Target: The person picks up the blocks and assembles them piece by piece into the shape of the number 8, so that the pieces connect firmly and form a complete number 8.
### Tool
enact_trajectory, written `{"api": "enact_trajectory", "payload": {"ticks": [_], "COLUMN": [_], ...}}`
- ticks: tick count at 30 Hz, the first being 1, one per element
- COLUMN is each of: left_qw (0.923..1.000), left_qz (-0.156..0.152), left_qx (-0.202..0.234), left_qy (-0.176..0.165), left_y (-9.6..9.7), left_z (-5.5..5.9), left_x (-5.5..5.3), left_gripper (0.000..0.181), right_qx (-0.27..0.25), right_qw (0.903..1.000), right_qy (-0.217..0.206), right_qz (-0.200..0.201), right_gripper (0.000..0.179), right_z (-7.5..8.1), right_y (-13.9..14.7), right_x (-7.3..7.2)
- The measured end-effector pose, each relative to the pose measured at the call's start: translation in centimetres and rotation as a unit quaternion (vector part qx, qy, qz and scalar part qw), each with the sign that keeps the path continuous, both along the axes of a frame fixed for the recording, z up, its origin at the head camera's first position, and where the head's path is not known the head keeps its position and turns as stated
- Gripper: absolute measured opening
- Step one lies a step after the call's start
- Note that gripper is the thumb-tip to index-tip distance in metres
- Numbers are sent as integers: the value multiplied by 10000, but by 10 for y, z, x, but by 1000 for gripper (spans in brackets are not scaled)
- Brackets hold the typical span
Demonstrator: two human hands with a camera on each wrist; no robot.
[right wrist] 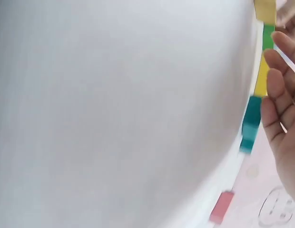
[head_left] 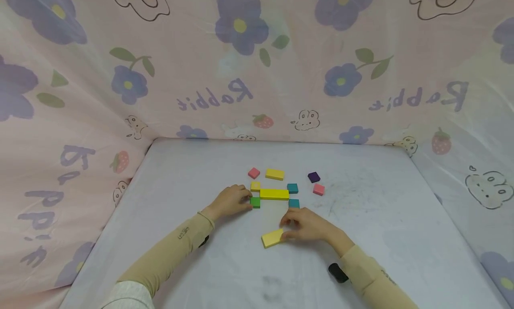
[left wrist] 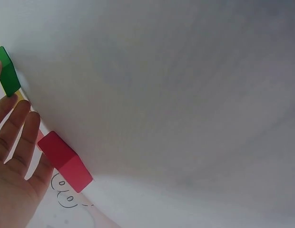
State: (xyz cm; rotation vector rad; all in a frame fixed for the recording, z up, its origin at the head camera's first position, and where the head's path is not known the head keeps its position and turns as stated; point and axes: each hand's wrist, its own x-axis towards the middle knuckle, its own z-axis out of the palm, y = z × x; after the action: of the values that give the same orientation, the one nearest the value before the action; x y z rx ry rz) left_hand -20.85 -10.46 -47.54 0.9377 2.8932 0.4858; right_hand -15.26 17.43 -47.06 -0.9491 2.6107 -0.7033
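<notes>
At the lower left of a group of small blocks, my left hand [head_left: 233, 201] pinches a green square block [head_left: 255, 203] between thumb and finger; the left wrist view shows the same green block [left wrist: 8, 71] at the fingertips. Beside it lie a yellow square block [head_left: 255, 186], a long yellow block [head_left: 274, 194] and two teal blocks [head_left: 292, 188]. Nearer to me is a loose yellow block [head_left: 271, 238], set at a slant. My right hand [head_left: 307, 224] is at its right end, thumb overlapping it and the fingers apart from it.
Beyond the group lie another yellow block [head_left: 275, 174], a pink block [head_left: 254, 173], a dark purple block [head_left: 314, 177] and a second pink block [head_left: 319, 190]. A white-covered table [head_left: 192, 166] bears them all. Patterned cloth [head_left: 281, 77] hangs behind and at both sides.
</notes>
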Motion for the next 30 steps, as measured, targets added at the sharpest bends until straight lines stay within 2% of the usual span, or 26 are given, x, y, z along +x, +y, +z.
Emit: {"api": "enact_trajectory", "payload": {"ticks": [3, 7, 12, 15, 17, 20, 25, 30], "left_qw": [10000, 10000, 10000, 10000, 10000, 10000, 10000, 10000], "left_qz": [2, 36, 19, 2, -2, -11, -23, -3], "left_qx": [-22, -66, -40, -20, -10, 37, 36, 16], "left_qy": [14, -29, -8, 31, 51, 63, 80, 77], "left_y": [0, 0, 0, 0, 0, 0, 0, 0], "left_z": [0, 0, 0, -1, -2, -2, -2, -4], "left_x": [0, 0, -1, -1, -1, -1, 0, -1], "left_gripper": [34, 35, 34, 34, 33, 33, 33, 34], "right_qx": [-213, -388, -241, -152, -72, 96, 309, 483], "right_qw": [9984, 9900, 9693, 9561, 9494, 9447, 9441, 9457], "right_qy": [91, 567, 1210, 1512, 1598, 1502, 1136, 1120], "right_qz": [-519, -1235, -2125, -2505, -2703, -2913, -3079, -3013], "right_gripper": [28, 20, 21, 25, 29, 34, 39, 36], "right_z": [2, 2, 2, 1, 1, 0, 0, 1], "right_y": [9, 24, 43, 53, 59, 65, 72, 76], "right_x": [-6, -19, -34, -42, -45, -49, -51, -50]}}
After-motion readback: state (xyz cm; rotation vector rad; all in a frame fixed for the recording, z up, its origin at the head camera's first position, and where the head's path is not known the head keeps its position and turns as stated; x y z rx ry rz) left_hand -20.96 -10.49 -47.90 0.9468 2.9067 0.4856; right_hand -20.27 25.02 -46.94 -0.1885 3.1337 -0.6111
